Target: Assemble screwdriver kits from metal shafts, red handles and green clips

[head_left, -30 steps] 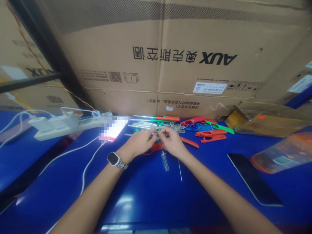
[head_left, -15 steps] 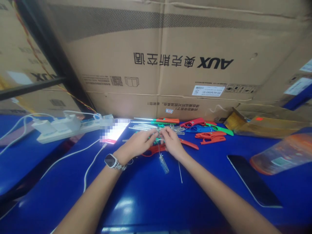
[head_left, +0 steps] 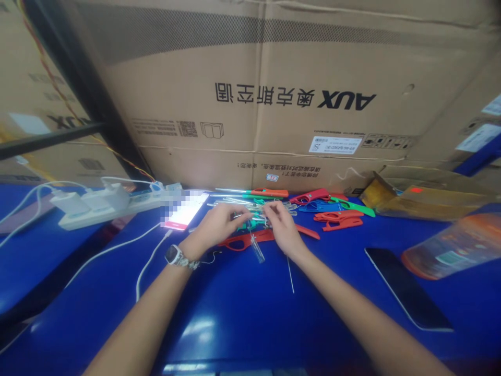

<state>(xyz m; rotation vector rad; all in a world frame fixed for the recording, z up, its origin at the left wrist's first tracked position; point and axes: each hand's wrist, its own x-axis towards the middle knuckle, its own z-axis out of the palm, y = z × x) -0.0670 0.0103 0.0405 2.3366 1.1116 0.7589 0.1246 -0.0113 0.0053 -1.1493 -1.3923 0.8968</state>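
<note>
My left hand (head_left: 225, 222), with a watch on its wrist, is closed in a pinch at the fingertips. From there a thin tube runs down to a small clear plastic tank (head_left: 257, 249), which hangs tilted above the table. Facing it, my right hand (head_left: 282, 227) is also pinched, around something too small to make out. Beneath the right palm a thin metal rod (head_left: 290, 275) sticks out toward me. Under and between the hands lie a red lighter handle (head_left: 245, 240) and green plastic parts (head_left: 256, 222), partly covered by the fingers.
Behind the hands are metal lighter tubes and an orange lighter (head_left: 272, 193). Red, blue and green lighter shells (head_left: 338, 219) lie right. A lit phone (head_left: 186, 211), a power strip (head_left: 113, 206), a dark phone (head_left: 407, 290), a plastic jar (head_left: 454, 248) and cardboard boxes (head_left: 297, 62) surround them.
My hands have moved slightly apart, the left one a little to the left. The clear tank has shifted up and left with it, and more of the red handle shows.
</note>
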